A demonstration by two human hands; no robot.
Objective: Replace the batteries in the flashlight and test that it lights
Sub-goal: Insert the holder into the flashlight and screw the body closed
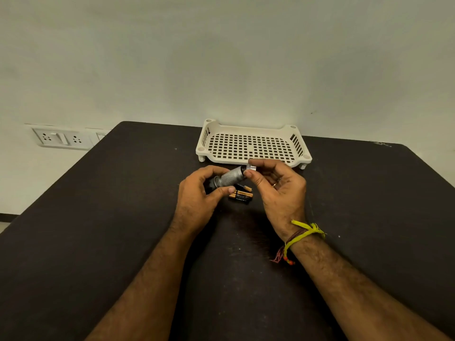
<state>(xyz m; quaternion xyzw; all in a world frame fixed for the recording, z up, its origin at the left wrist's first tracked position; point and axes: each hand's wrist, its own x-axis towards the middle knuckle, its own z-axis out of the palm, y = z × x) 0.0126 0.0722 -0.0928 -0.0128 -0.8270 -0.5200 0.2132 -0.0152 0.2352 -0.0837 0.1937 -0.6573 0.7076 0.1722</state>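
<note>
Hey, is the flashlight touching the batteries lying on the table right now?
Cannot tell. In the head view the flashlight, held in the left hand, overlaps the batteries on the table; no gap or contact shows plainly.

A small silver flashlight [227, 178] with a knurled grip sits near the middle of the frame, held off the dark table and tilted, its dark head lower left, its tail end upper right. Just below it, black-and-copper batteries [241, 195] lie flat, close together.
</note>
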